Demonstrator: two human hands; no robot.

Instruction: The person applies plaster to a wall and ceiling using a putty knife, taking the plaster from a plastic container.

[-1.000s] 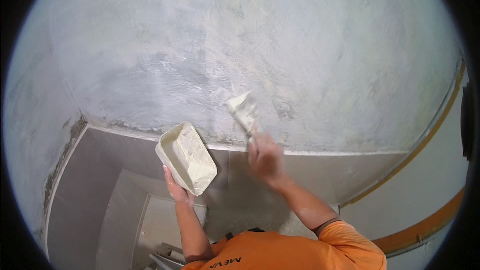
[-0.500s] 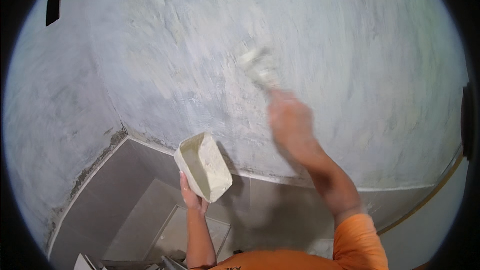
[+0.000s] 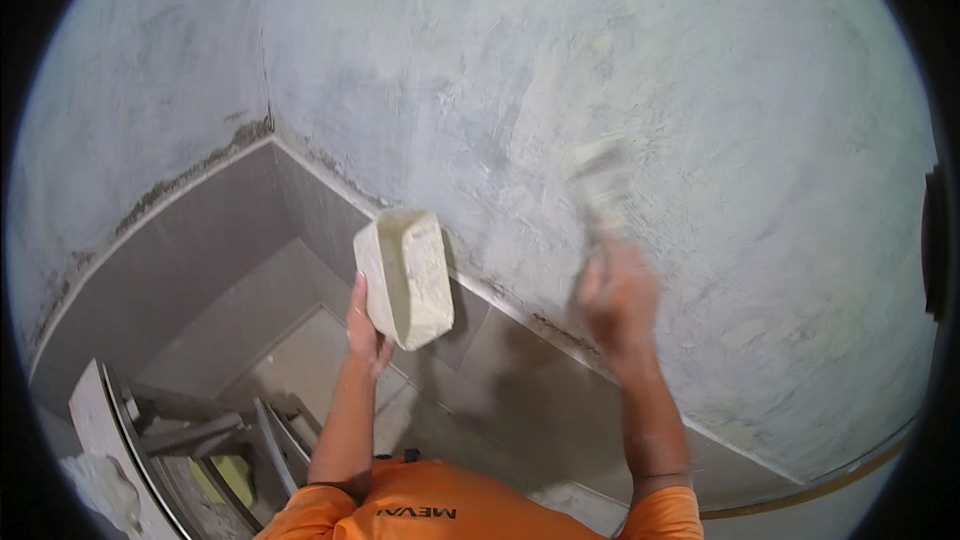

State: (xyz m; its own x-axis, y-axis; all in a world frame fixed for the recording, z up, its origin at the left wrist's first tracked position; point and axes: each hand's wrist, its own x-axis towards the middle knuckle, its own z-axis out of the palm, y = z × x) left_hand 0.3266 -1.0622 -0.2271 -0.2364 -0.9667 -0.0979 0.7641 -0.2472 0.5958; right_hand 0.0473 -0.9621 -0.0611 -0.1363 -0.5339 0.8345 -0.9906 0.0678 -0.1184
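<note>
In my left hand [image 3: 368, 335] is a cream rectangular plastic tub [image 3: 428, 285], gripped from its lower left side and tilted so the inside shows. Pale, wet-looking paste coats its inner walls. My right hand [image 3: 622, 298] is closed round the handle of what looks like a wide flat brush [image 3: 600, 175], blurred by motion. Its pale, broad end is at the grey-white coated wall [image 3: 730, 140]; whether it touches cannot be made out. Streaks and rough patches of coating cover the surface around it.
Grey tiles [image 3: 190, 205] line the lower walls, with a pale ledge along their top. Rough, crumbly mortar [image 3: 150, 205] shows above the ledge near the corner. Boards and frame-like pieces [image 3: 190, 440] are piled at lower left. A yellowish-brown strip [image 3: 800, 495] curves along the lower right.
The view has shifted, bringing more of the floor and the piled boards into sight. My right hand and the brush appear lower and further right; the tub stays in my left hand.
</note>
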